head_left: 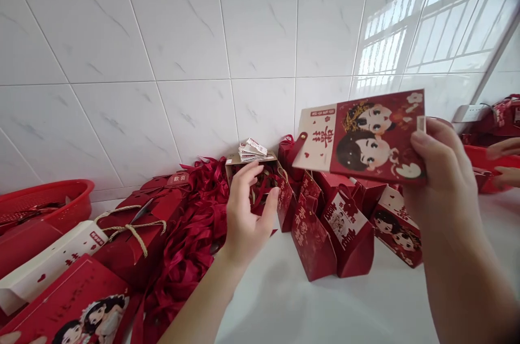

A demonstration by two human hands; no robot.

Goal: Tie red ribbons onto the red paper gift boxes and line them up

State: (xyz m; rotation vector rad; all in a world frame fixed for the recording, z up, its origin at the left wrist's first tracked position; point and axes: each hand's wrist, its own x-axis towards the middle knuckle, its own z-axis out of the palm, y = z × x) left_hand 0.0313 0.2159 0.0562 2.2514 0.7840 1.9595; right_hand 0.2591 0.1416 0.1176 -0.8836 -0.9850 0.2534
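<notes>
My right hand (447, 170) grips one end of a red and cream wedding gift box (365, 141), printed with a cartoon couple; it looks flat and is held up above the table. My left hand (247, 214) is raised with fingers and thumb apart, holding nothing. Behind it stands a small cardboard box (231, 170) with a stack of paper slips (254, 150) on top. Below the held box, several small red gift boxes (312, 241) stand close together, and another couple-printed box (398, 227) leans at their right.
A heap of dark red ribbon (182, 263) lies left of my left hand. Farther left are rope-tied red boxes (142, 225), a cream box (52, 260) and a red plastic basket (77, 198). Another person's hand (506, 162) shows at the right edge. A tiled wall (195, 116) rises behind.
</notes>
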